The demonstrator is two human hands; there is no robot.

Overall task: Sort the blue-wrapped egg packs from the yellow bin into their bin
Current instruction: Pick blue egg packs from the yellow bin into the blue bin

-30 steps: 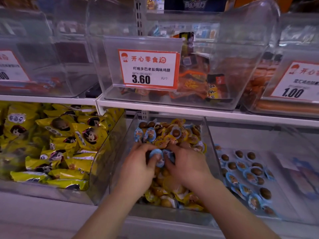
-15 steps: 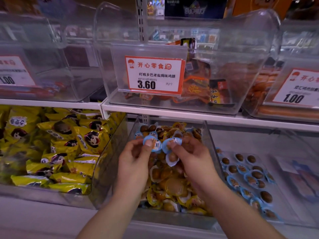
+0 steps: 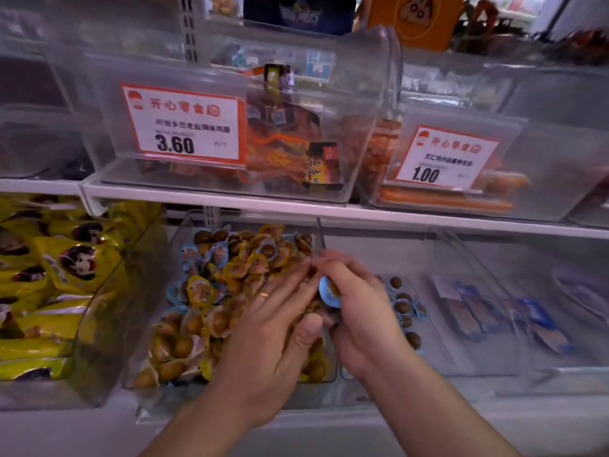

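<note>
A clear bin [image 3: 184, 239] on the lower shelf holds a heap of yellow-wrapped egg packs [image 3: 201, 291] with a few blue-wrapped ones [image 3: 219, 253] mixed in near its back. My left hand [image 3: 273, 328] lies over the heap with its fingers straight, pointing up and right. My right hand [image 3: 356, 311] hovers at the bin's right wall and pinches a blue-wrapped egg pack [image 3: 329, 293]. Whether it holds more packs is hidden by its fingers. The neighbouring clear bin [image 3: 438, 344] to the right holds several blue-wrapped egg packs [image 3: 403, 306].
A bin of large yellow snack bags [image 3: 66, 272] stands to the left. Flat blue-and-white packets [image 3: 527, 321] lie at the far right. The white shelf edge [image 3: 362, 214] above carries clear bins with price tags 3.60 [image 3: 184, 125] and 1.00 [image 3: 445, 156].
Both hands shifted right. My left hand let go of its blue pack and opened flat on the heap. My right hand carries a blue pack toward the bin's right wall.
</note>
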